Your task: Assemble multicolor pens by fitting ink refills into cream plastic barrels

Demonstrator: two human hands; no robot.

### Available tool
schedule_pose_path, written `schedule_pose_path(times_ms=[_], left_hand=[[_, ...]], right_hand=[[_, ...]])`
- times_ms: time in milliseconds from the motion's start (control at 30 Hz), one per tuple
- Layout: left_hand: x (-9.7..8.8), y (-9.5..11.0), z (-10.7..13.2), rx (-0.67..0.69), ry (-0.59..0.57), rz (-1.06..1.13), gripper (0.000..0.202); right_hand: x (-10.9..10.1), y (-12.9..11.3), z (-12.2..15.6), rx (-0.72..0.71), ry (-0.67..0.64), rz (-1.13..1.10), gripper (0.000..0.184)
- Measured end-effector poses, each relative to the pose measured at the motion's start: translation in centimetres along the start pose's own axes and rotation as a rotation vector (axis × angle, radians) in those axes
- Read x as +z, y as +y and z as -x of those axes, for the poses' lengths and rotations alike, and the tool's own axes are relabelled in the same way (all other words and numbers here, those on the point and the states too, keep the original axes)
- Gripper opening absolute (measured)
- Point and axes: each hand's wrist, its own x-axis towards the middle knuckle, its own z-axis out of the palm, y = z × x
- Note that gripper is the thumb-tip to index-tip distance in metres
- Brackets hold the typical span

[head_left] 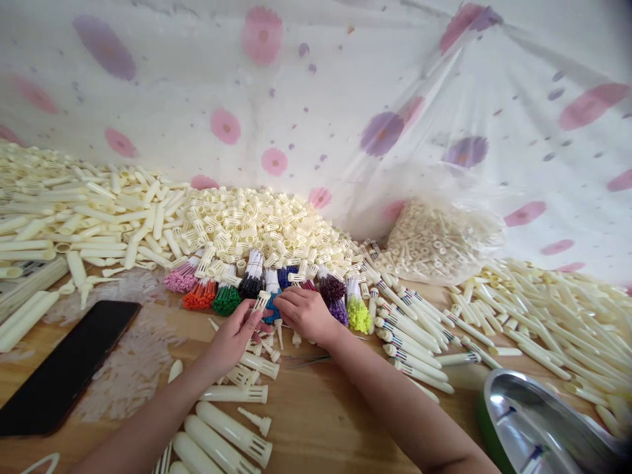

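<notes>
In the middle of the table my left hand (241, 329) is closed around a short cream slotted pen part (261, 301), its slots facing up. My right hand (307, 315) is just beside it, fingers pinched together over a bundle of light-blue-tipped pen refills (272, 282). What those fingers grip is hidden. Other refill bundles stand in a row about the hands: pink (182, 276), orange (199, 293), green (227, 296), black (251, 280), purple (338, 309) and yellow (358, 313). Cream pen barrels (234, 431) and small pointed pieces (255, 419) lie nearer me.
A heap of slotted cream parts (266, 217) rises behind the bundles. Multicolour pens (412, 336) lie at the right, near a metal tray (538, 408). A clear bag of small parts (439, 237) sits behind. On the left lie a black phone (69, 362) and clear tubes (131, 375).
</notes>
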Motion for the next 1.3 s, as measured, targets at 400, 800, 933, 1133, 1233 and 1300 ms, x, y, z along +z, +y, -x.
schedule_pose_path(times_ms=[400,800,933,1133,1233,1300], left_hand=[[-0.4,0.1,1.2,0.076,0.021,-0.140,0.037],[-0.5,0.2,3.2,0.138,-0.074,-0.266,0.016],[-0.6,0.0,3.2,0.151,-0.085,-0.261,0.016],[-0.6,-0.2,3.3,0.146,-0.115,-0.280,0.017],[-0.6,-0.1,3.4,0.145,-0.123,-0.284,0.017],[-0.6,0.0,3.3,0.140,-0.120,-0.290,0.017]], right_hand=[[-5.0,-1.8,0.6,0.441,0.550,-0.458,0.009],[-7.2,-3.1,2.0,0.854,0.823,-0.890,0.009],[-7.4,-3.2,1.8,0.865,0.820,-0.917,0.010],[-6.0,-4.0,1.5,0.867,0.716,-1.080,0.008],[-5.6,-4.3,1.4,0.877,0.713,-1.097,0.010],[-5.7,-4.3,1.4,0.885,0.710,-1.096,0.012]])
